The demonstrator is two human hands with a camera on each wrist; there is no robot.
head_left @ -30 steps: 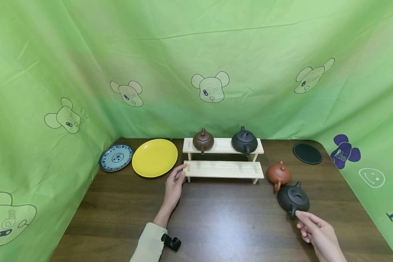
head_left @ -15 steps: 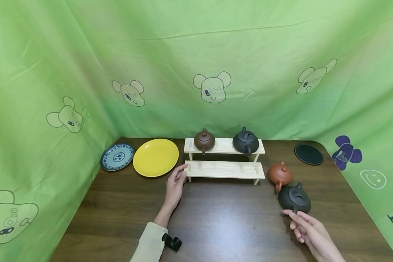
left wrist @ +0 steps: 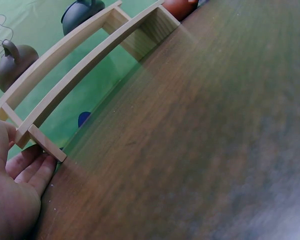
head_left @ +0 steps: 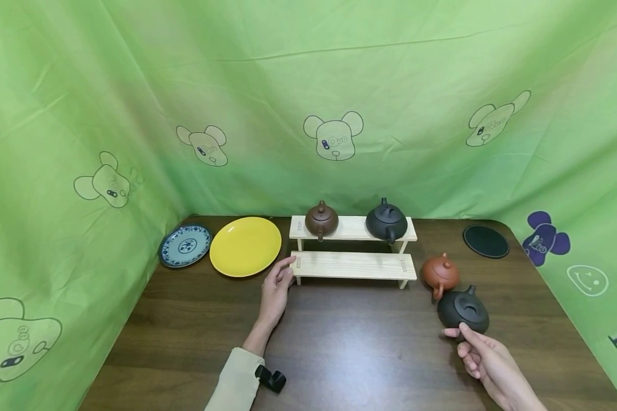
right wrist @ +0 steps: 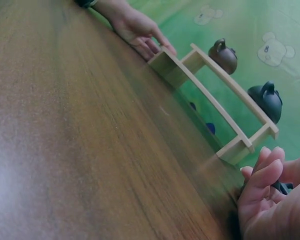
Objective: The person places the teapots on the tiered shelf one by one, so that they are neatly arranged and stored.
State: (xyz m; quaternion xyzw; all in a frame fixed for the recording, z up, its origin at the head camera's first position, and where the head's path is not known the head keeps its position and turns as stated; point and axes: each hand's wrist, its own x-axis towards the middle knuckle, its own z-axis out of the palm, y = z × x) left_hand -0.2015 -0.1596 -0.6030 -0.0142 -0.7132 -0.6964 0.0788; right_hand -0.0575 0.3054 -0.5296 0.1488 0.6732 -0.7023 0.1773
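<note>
A black teapot (head_left: 461, 308) stands on the table at the right, its handle toward me. My right hand (head_left: 496, 365) pinches that handle, thumb above and index finger at the left; in the right wrist view the curled fingers (right wrist: 262, 187) hide most of the pot. An orange-brown teapot (head_left: 440, 273) sits right behind it. My left hand (head_left: 274, 294) holds the left end of a two-step wooden stand (head_left: 352, 266), its fingers (left wrist: 35, 170) against the end leg. On the upper step are a brown teapot (head_left: 321, 220) and another black teapot (head_left: 386, 221).
To the left lie a yellow plate (head_left: 245, 247) and a blue patterned plate (head_left: 185, 246). A dark oval mat (head_left: 485, 241) is at the back right. Green cloth (head_left: 267, 74) hangs behind the brown table (head_left: 349, 342) and along both sides.
My right hand has shifted slightly left and up at the black teapot, with the thumb now over its handle. The left hand stays at the stand, and the teapots keep their places.
</note>
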